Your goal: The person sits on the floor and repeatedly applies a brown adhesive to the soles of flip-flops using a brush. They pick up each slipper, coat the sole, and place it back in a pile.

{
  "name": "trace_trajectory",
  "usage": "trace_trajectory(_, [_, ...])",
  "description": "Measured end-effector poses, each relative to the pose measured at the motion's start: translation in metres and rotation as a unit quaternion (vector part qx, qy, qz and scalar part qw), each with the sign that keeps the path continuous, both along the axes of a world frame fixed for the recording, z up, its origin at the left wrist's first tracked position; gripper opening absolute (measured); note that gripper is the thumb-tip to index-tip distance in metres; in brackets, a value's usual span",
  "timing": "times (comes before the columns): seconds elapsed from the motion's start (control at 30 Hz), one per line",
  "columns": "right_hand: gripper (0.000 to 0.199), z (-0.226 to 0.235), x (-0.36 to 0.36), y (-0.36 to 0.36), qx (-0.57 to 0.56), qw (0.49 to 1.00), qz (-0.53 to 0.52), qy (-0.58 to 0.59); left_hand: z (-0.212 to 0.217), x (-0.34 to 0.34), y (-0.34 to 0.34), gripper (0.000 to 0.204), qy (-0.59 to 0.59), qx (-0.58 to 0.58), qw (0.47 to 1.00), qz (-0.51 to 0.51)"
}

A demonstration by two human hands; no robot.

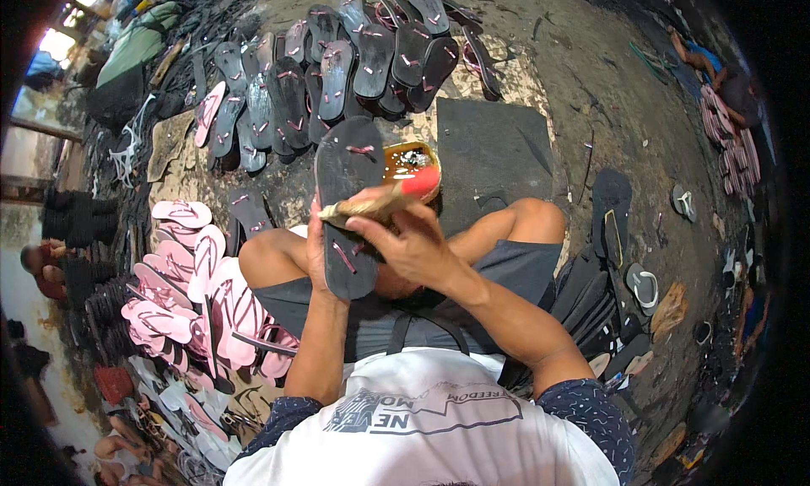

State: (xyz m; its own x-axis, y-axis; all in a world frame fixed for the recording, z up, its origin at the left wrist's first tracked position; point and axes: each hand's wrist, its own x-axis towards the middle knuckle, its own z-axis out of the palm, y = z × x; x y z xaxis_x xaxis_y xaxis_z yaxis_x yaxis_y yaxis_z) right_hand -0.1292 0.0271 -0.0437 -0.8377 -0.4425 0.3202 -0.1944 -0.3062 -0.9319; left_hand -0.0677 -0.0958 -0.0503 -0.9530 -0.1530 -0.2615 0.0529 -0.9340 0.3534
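My left hand [318, 258] grips the left edge of a black sandal sole [348, 161], held upright over my lap. Small pink strap ends poke through the sole's face. In my right hand [416, 248] is a brush [363, 206] with a red-tipped handle, closed between thumb and fingers. Its pale bristle end lies across the middle of the sole; whether it presses on the surface I cannot tell. Just behind the brush stands a yellowish tub [413, 159] of shiny amber liquid, partly hidden by the sole and the brush.
Many black soles [337, 72] lie in rows beyond the tub. A dark flat board [494, 148] sits right of it. Pink flip-flops [181, 275] are heaped at my left. More black soles [609, 207] and a loose sandal [643, 288] lie at my right. Other people are at the edges.
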Motion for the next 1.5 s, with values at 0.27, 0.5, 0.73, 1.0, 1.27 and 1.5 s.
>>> trace_trajectory(0.27, [0.033,0.018,-0.091,0.017,0.056,0.979,-0.196,-0.023,-0.018,0.029,-0.004,0.052,0.06,-0.064,0.996,0.001])
trace_trajectory(0.5, [0.021,0.04,-0.095,0.014,-0.002,0.986,-0.148,0.075,-0.015,0.034,-0.004,0.058,0.049,-0.04,0.998,0.016])
trace_trajectory(0.73, [0.027,0.016,-0.026,0.002,0.058,0.98,-0.05,0.186,-0.005,-0.01,-0.02,0.055,0.091,-0.019,0.995,0.029])
trace_trajectory(1.0, [0.033,0.016,0.011,0.021,0.115,0.957,-0.04,0.264,-0.002,-0.048,-0.02,0.059,0.053,-0.11,0.988,0.099])
trace_trajectory(1.27, [0.024,-0.011,-0.026,0.023,0.155,0.943,-0.051,0.291,-0.005,-0.059,0.007,0.057,0.086,-0.023,0.995,-0.044])
trace_trajectory(1.5, [0.025,0.03,0.003,0.157,0.097,0.965,-0.233,0.077,-0.086,-0.194,0.062,0.057,0.008,-0.019,0.993,-0.12])
